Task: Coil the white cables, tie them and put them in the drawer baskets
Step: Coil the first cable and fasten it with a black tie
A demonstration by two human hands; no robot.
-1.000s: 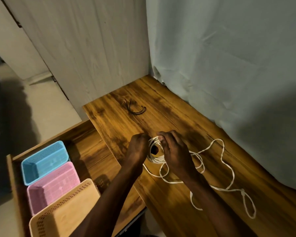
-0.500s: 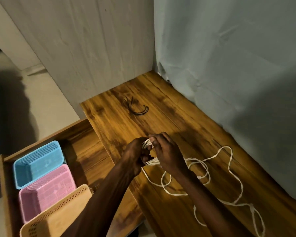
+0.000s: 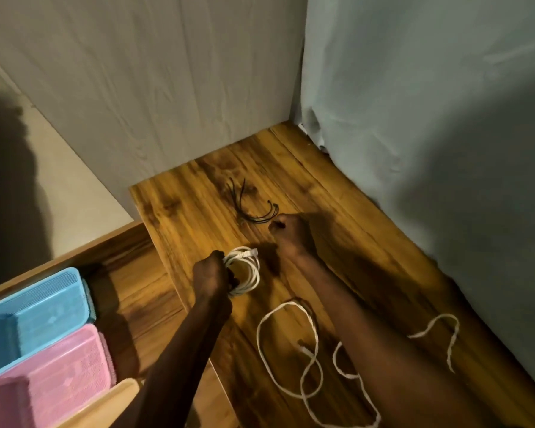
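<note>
Now the right hand point(image 3: 288, 234) has left the coil and reached forward, fingers curled, its tips at the black ties point(image 3: 254, 205) on the desk point(image 3: 198, 211); whether it grips one I cannot tell. Half a second ago both hands worked the loops. The left hand point(image 3: 212, 276) alone clenches the coiled white cable point(image 3: 244, 270), so tying likely comes next; another loose cable point(image 3: 291, 350) lies nearer, and the baskets point(image 3: 34, 319) wait in the drawer.

Left hand point(image 3: 212, 278): fist closed around coiled white cable point(image 3: 244, 270), knuckles up, forearm running back toward lower left. Right hand point(image 3: 291, 233): ahead of left hand and to its right, fingers curled inward, fingertips point(image 3: 275, 225) pinched just beside bundle of thin black ties point(image 3: 254, 208); whether a tie is gripped cannot be told. Right forearm extends back to lower right. Hands apart, not touching.
</note>
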